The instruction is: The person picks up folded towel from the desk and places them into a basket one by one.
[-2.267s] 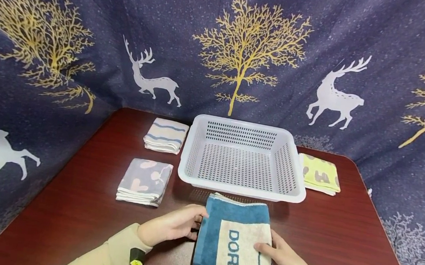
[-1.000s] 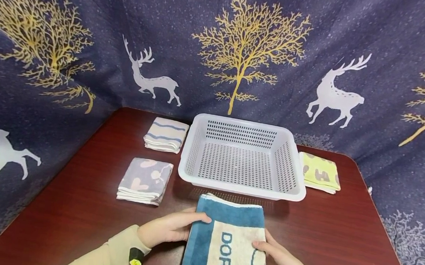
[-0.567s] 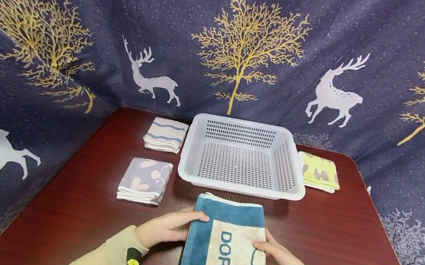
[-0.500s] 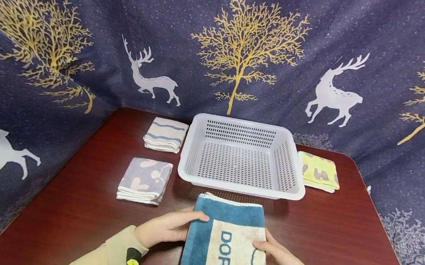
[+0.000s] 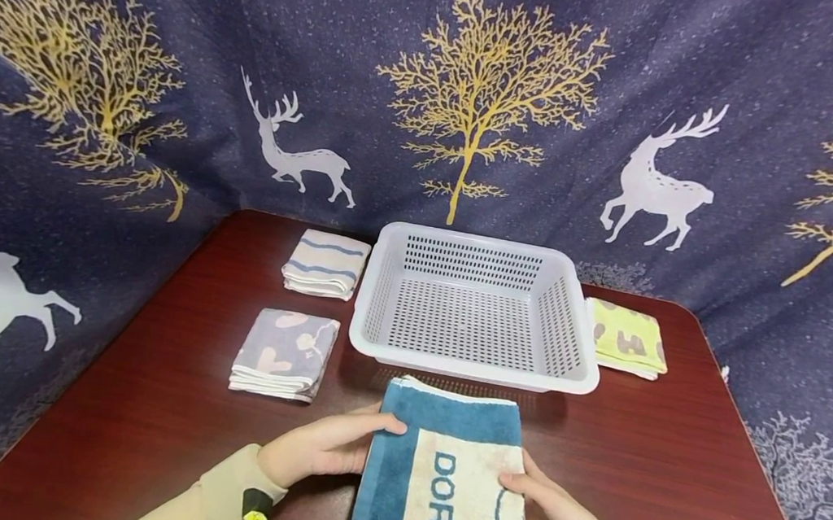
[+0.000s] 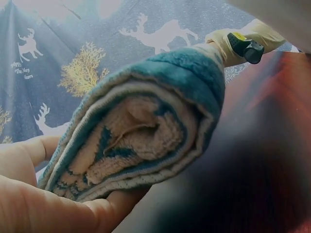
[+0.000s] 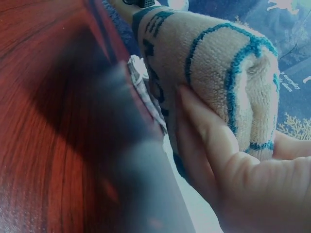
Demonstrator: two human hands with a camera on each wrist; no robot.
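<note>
A folded blue and cream towel (image 5: 463, 459) with the letters "DORA" is held up at the near edge of the table, in front of the basket. My left hand (image 5: 328, 449) grips its left side, thumb on top and fingers beneath. On the other side my right hand (image 5: 561, 512) pinches the towel's right edge, thumb over the cream part. In the left wrist view the towel's end (image 6: 131, 136) shows several layers folded round one another. The right wrist view shows the towel's folded cream end (image 7: 252, 102) between thumb and fingers, raised over the table.
A white perforated basket (image 5: 474, 371) stands at the back middle. Left of it lie a blue-striped white towel (image 5: 326, 263) and a grey-pink patterned towel (image 5: 284, 353), both folded. A yellow folded towel (image 5: 628, 339) lies against its right side. Behind the table hangs a dark blue cloth (image 5: 395, 152).
Since the oldest frame the towel has shifted a little left, and my left hand has gone from touching its edge to gripping it. Over the last half second it has barely moved.
</note>
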